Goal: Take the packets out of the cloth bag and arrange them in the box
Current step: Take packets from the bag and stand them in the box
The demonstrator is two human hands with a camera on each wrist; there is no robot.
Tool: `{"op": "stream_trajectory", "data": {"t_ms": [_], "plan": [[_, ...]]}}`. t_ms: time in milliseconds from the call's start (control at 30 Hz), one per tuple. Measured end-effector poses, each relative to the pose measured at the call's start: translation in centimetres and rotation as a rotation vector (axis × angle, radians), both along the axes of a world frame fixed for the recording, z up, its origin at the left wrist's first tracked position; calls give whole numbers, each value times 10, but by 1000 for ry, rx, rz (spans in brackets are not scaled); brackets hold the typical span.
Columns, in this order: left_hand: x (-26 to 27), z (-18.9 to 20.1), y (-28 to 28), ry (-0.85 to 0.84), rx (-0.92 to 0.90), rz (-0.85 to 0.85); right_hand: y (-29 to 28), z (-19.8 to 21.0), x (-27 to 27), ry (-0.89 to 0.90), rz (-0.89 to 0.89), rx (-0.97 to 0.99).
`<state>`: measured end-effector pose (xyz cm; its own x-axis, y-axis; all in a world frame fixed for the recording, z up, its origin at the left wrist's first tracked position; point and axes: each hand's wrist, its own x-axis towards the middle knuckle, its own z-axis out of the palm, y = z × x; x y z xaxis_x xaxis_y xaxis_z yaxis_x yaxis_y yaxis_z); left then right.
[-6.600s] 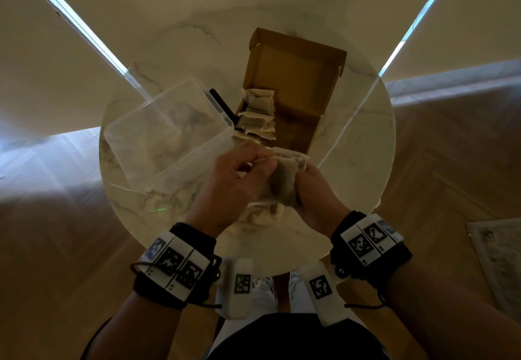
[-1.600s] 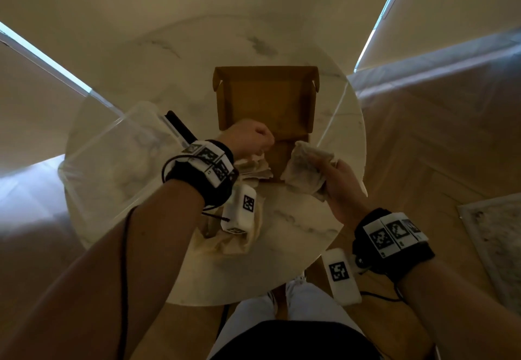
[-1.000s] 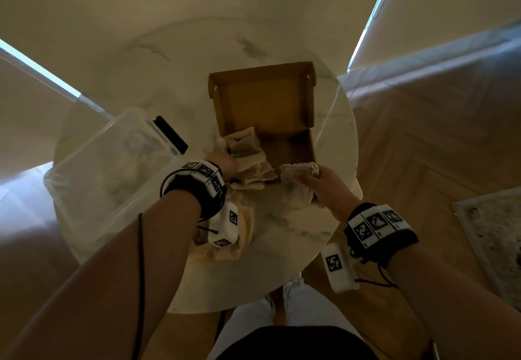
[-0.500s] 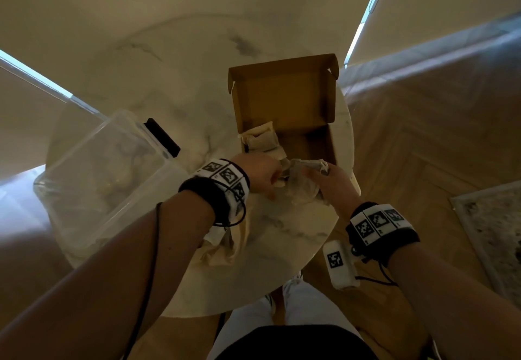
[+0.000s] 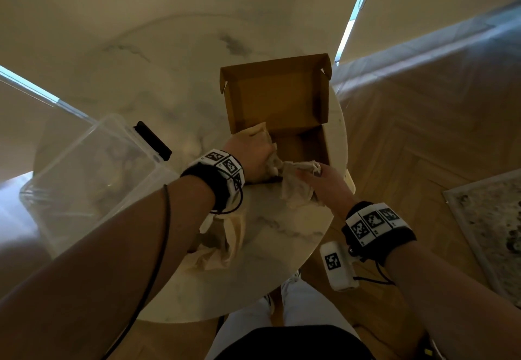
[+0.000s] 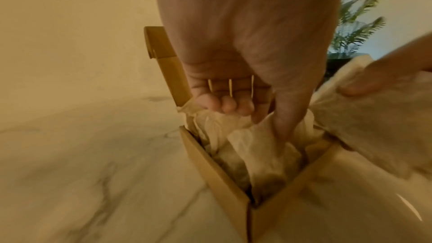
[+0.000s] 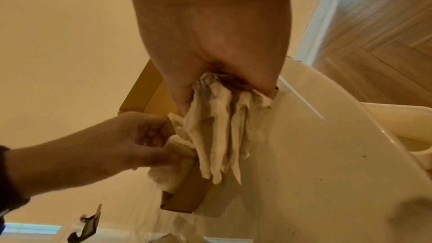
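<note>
An open brown cardboard box [image 5: 298,145] stands at the table's far side with its lid up. Several pale packets [image 6: 247,141] lie along its left side. My left hand [image 5: 260,159] reaches into that side, and its thumb and curled fingers [image 7: 151,136] pinch one packet [image 7: 180,147]. My right hand [image 5: 313,173] grips a bunch of packets [image 7: 217,136] that hangs over the box's near edge, touching the left hand's packet. The limp cloth bag [image 5: 222,244] lies on the table under my left forearm.
A clear plastic container [image 5: 90,179] with a black latch [image 5: 152,139] takes up the left of the round marble table [image 5: 267,261]. The table's edge runs just right of the box. A plant [image 6: 360,25] stands beyond. A rug [image 5: 490,230] lies on the wood floor.
My left hand has moved from the box's near left corner onto the packets inside. My right hand has brought its bunch up against it at the box's near edge.
</note>
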<state>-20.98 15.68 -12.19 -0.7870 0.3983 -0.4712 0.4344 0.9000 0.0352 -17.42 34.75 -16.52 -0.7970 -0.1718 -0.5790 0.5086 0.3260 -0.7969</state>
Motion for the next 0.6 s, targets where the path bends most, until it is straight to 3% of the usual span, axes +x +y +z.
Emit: {"op": "stream_trajectory", "data": {"t_ms": [133,267,433,600], "plan": [[8,-23,-2,0,-4,4,0,1,-1,-5,8,3],[0,-17,-2,-42,39,16,0,1,-2,10,-5,5],[1,-21,3,-120,-99,-73,0,-1,-1,1,-18,-18],[0,-24,13,-48,-138,-112,2,-3,0,21,-14,-31]]}}
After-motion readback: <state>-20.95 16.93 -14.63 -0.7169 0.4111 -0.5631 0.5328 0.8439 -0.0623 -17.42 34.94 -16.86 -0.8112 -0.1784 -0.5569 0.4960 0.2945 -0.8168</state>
